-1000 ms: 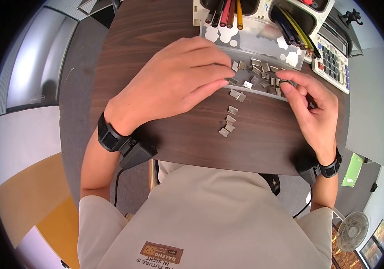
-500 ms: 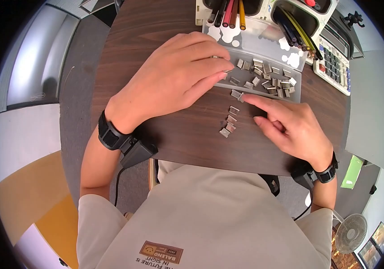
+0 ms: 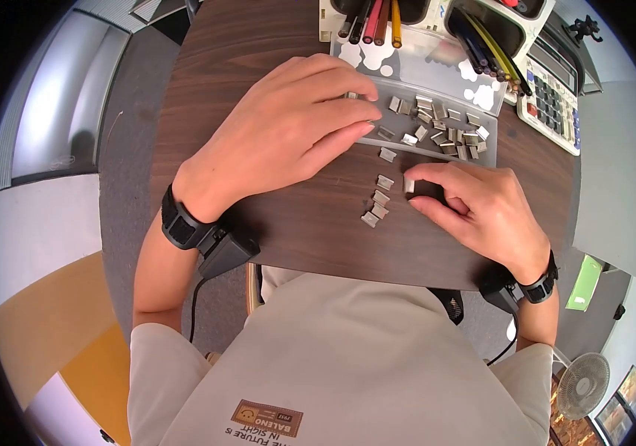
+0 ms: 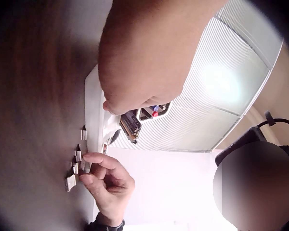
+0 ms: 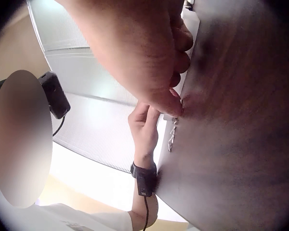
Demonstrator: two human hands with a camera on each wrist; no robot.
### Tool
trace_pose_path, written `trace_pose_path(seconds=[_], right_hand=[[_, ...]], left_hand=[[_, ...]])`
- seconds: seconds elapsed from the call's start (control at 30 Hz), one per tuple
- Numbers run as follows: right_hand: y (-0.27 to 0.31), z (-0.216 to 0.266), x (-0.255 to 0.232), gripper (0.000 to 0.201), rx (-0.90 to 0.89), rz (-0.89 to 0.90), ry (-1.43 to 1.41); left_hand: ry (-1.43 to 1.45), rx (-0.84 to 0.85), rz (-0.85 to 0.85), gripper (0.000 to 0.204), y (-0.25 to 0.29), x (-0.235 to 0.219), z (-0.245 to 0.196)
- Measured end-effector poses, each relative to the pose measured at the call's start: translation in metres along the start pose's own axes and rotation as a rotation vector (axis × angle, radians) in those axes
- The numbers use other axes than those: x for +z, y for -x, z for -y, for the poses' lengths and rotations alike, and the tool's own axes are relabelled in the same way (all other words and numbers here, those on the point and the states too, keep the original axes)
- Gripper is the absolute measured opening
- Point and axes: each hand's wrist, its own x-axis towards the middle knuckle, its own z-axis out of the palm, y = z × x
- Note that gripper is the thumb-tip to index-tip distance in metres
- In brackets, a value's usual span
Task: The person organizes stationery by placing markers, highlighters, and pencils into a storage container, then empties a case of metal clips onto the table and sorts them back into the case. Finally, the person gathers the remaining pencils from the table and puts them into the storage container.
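Note:
Between the index finger and thumb of my right hand [image 3: 481,212], a small bent metal clip [image 3: 408,184] stands just above the table in the head view. Left of it, several matching clips [image 3: 381,198] lie in a loose line on the wood. My left hand [image 3: 295,123] bends over the left end of a shallow clear tray [image 3: 437,152], its fingertips low and loosely spread, its thumb by the near rim. More metal clips [image 3: 469,137] lie scattered in the tray. In the left wrist view, the right hand [image 4: 108,185] is beside the table clips [image 4: 78,155].
Behind the tray lies its clear lid [image 3: 437,63] with white splotches. A white organizer [image 3: 437,16] holding pens and pencils [image 3: 489,56] stands at the back. A calculator [image 3: 548,111] is at the back right. The near table edge [image 3: 362,279] runs close to the person's shirt.
My right hand has come from the tray to the table in front and drawn one clip away from another beside it, toward the person. The left hand stays at the tray's left end.

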Motion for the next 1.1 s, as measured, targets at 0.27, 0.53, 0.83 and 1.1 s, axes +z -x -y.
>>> trace_pose_path(seconds=[0.27,0.53,0.83,1.1], right_hand=[[0.001,-0.007,0.009,0.025,-0.04,-0.079,-0.03],[0.0,-0.003,0.001,0.032,0.134,-0.303,-0.021],[-0.005,-0.001,0.002,0.03,0.226,-0.406,-0.107],[-0.006,-0.003,-0.007,0.026,0.282,-0.353,0.02]], left_hand=[[-0.002,0.024,-0.012,0.015,-0.001,0.0,-0.002],[0.009,0.014,-0.002,0.015,0.001,-0.002,-0.001],[-0.007,0.033,-0.016,0.016,0.004,-0.01,-0.003],[0.005,0.057,-0.029,0.015,0.006,-0.011,-0.006]])
